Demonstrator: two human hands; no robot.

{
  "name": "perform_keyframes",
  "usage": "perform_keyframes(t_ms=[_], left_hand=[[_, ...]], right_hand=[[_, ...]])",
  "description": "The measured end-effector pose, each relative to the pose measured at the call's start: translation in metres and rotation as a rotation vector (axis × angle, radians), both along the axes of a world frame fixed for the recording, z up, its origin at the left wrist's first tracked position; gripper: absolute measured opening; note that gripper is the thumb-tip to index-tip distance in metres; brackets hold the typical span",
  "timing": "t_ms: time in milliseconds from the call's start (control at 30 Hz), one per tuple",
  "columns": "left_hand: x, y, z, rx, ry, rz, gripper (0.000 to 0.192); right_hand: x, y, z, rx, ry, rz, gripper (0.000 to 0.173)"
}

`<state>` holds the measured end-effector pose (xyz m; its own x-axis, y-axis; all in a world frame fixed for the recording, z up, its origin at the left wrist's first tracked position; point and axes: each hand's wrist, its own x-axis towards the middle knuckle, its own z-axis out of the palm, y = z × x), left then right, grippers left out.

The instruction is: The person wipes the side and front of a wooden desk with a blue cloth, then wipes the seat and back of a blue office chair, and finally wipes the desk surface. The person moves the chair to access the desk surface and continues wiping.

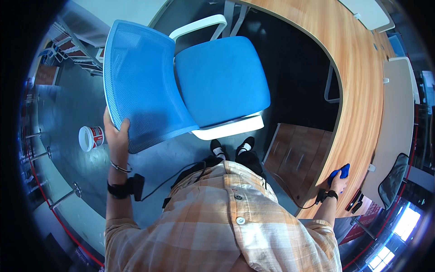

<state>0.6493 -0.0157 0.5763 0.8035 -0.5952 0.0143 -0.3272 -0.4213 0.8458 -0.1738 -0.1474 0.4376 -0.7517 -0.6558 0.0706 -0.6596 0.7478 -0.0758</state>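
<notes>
With thumb and fingers, my left hand [117,136] grips the near end of the mesh backrest [146,85] of an office chair. The chair has a blue padded seat [222,80] and white armrests [200,25]. Over on the right, my right hand [338,183] holds a bunched dark-blue cloth [343,171] against the wood-grain desk top [357,112]. Part of the cloth is hidden under that hand. Two dark phone-like objects [355,202] lie on the desk close beside it.
A white bucket [90,138] lies on its side on the grey floor [71,102]. Below the curved desk stands a brown wooden cabinet [294,149]. A grey partition [390,125] borders the desk, with a dark cloth [394,180] draped over it. Shelving [76,47] stands at the upper left.
</notes>
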Motion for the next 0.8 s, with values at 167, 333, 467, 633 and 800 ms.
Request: perform_keyframes(t_ms=[167,333,467,633,800], left_hand=[[-0.020,0.007,-0.006,-0.058,-0.048,-0.043,0.062],[-0.033,0.006,-0.010,-0.111,-0.149,-0.020,0.066],[-0.039,0.006,-0.011,-0.062,-0.193,0.080,0.061],[-0.044,0.005,0.001,-0.007,-0.114,0.113,0.050],[-0.050,-0.005,0.013,0.129,-0.166,0.220,0.045]], right_hand=[[0.106,-0.042,0.034,-0.433,-0.827,0.294,0.048],[0.354,-0.094,0.056,-0.161,-1.124,0.725,0.050],[0.545,-0.097,0.102,-0.037,-1.536,0.964,0.051],[0.708,-0.029,0.130,-0.287,-1.352,2.103,0.061],[0.758,-0.016,0.047,-0.152,-1.415,1.838,0.052]])
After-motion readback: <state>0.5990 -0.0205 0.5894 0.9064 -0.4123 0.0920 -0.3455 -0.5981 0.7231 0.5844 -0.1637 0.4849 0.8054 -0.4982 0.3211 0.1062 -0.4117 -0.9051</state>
